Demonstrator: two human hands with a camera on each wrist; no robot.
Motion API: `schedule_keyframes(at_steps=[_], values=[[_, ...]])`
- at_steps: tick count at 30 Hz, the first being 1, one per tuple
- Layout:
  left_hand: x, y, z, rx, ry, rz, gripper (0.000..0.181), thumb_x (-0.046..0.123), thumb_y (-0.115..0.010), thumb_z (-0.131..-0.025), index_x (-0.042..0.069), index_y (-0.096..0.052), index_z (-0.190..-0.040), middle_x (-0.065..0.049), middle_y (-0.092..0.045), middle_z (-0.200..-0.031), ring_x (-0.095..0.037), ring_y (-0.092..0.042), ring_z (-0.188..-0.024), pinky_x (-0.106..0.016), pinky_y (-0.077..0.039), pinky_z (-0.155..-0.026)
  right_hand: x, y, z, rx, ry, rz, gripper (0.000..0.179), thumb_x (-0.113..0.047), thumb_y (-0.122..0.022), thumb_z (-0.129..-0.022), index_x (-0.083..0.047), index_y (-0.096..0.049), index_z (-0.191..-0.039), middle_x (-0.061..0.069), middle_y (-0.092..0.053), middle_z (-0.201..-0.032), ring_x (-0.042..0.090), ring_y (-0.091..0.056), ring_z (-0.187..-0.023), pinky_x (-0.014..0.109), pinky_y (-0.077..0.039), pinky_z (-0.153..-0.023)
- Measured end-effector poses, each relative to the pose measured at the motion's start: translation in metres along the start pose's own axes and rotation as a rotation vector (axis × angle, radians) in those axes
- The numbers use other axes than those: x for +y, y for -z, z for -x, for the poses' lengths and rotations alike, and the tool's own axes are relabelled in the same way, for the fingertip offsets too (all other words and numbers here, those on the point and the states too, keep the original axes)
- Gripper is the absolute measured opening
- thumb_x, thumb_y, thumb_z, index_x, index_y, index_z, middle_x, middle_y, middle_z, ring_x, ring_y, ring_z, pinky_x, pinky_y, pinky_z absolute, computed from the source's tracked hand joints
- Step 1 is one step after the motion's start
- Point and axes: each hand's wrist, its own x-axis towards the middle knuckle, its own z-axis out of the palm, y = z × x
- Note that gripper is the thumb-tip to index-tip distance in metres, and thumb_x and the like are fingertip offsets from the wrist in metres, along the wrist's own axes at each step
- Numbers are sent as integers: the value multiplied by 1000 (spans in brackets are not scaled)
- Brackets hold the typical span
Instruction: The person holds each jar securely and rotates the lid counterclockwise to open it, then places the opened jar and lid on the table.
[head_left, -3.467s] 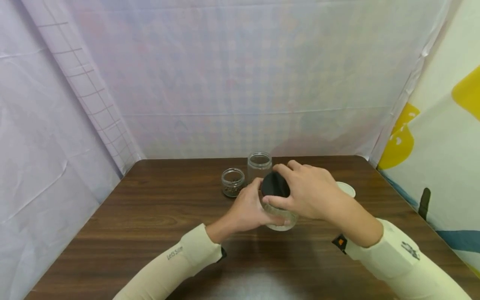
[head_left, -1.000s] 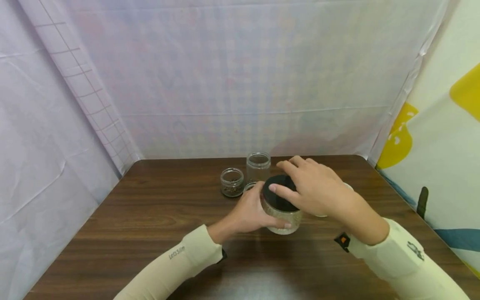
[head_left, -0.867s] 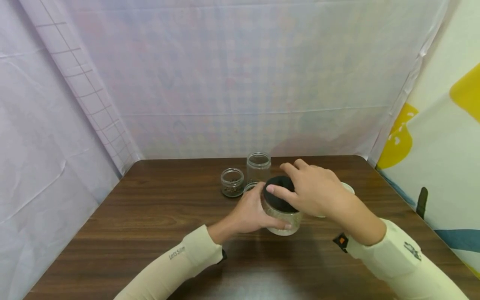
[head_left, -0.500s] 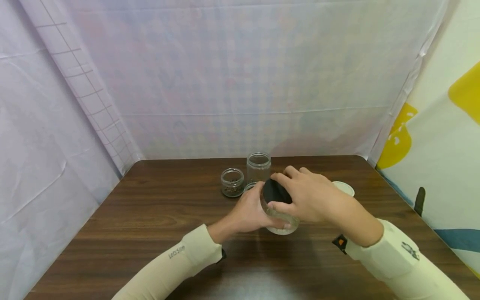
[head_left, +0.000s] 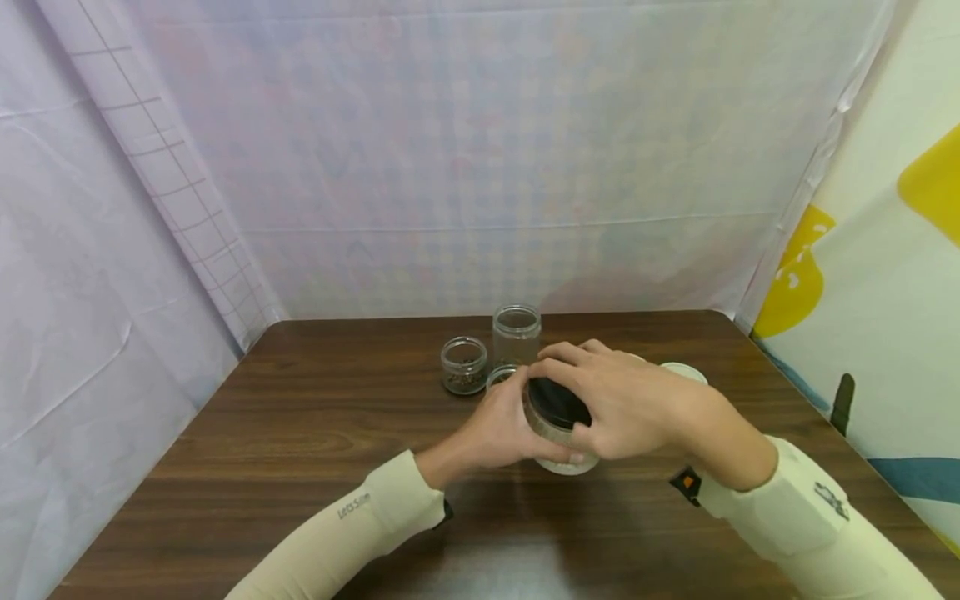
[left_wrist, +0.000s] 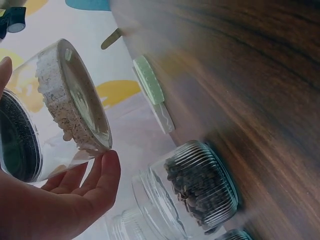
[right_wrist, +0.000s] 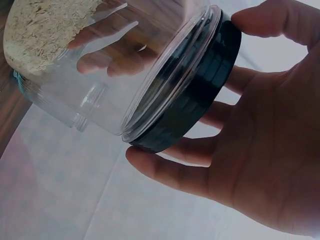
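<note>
My left hand (head_left: pixel 498 429) grips the side of a clear jar (left_wrist: pixel 52 95) partly filled with pale flakes that look like oats. In the left wrist view the jar is held above the table, its base tilted toward the camera. A black lid (right_wrist: pixel 200 95) sits on the jar's mouth. My right hand (head_left: pixel 630 400) holds that lid by its edge, thumb on the near side and fingers on the far side. In the head view the right hand covers part of the lid and jar.
Behind the hands stand a small open jar (head_left: pixel 464 371) with dark pieces, a taller open jar (head_left: pixel 517 329) and another jar (head_left: pixel 500 376) half hidden by the left hand. A whitish lid (head_left: pixel 687 372) lies right of them, and a pale green lid (left_wrist: pixel 149 80) shows beside it.
My right fingers opened off the black lid about a second ago, then closed on its edge again, and the hand has turned. The left hand keeps its grip, nearly still.
</note>
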Motion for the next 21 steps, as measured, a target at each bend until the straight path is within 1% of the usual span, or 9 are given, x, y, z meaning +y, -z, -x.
schedule_keyframes(at_steps=[6,8,9,11,12,14,15,18,21], values=[[0,0,0,5,-6,3,110,55,-93,-63,27,-34,-152,8,-56,-138,-10,-59,-118,-34,-51,-98,1,2,0,-16,16,-27,72,-25,-65,-82,-28,-44,-150,0,-40,-156,31,-45,-138,54,-48,-100],[0,0,-1,11,-14,-3,110,55,-93,-63,27,-35,-152,8,-57,-137,-9,-59,-118,-34,-51,-98,2,4,0,0,3,-34,69,-31,-65,-85,-27,-44,-151,1,-39,-157,30,-43,-140,56,-46,-102],[0,0,-1,10,-14,0,109,55,-93,-63,26,-36,-151,9,-57,-136,-9,-59,-118,-34,-51,-98,2,4,0,16,-13,-32,65,-36,-64,-90,-27,-44,-151,2,-39,-157,30,-43,-140,56,-45,-103],[-1,1,-2,8,-13,7,106,54,-93,-63,25,-38,-149,9,-59,-134,-9,-61,-116,-33,-51,-97,3,5,-1,67,-67,-9,61,-51,-58,-96,-24,-45,-150,3,-42,-156,32,-45,-138,57,-45,-104],[-1,1,-2,4,-9,11,105,54,-93,-63,25,-39,-148,9,-60,-133,-8,-61,-115,-33,-52,-96,3,6,-2,96,-104,19,64,-59,-52,-98,-23,-46,-150,5,-43,-155,33,-48,-136,57,-46,-102],[-1,1,-2,0,6,21,101,54,-93,-64,24,-41,-145,9,-62,-129,-8,-63,-111,-32,-53,-94,2,6,-3,153,-183,78,76,-73,-42,-96,-19,-47,-149,9,-50,-149,36,-55,-128,56,-49,-98],[-1,1,-2,-1,13,25,99,54,-93,-64,23,-42,-144,9,-62,-128,-7,-63,-110,-32,-53,-93,2,6,-4,161,-229,102,82,-78,-36,-95,-18,-47,-149,11,-52,-146,37,-58,-123,56,-50,-95],[0,1,-2,-2,22,26,97,55,-92,-64,23,-43,-142,9,-63,-125,-7,-64,-108,-32,-53,-92,0,5,-5,137,-319,143,93,-86,-29,-90,-17,-47,-149,15,-58,-138,37,-64,-112,55,-54,-85],[0,1,-2,-9,17,39,96,55,-93,-64,23,-44,-141,10,-62,-126,-5,-63,-109,-31,-53,-94,-2,3,-5,84,-336,138,97,-90,-31,-85,-18,-50,-148,13,-60,-133,33,-66,-107,53,-56,-79]])
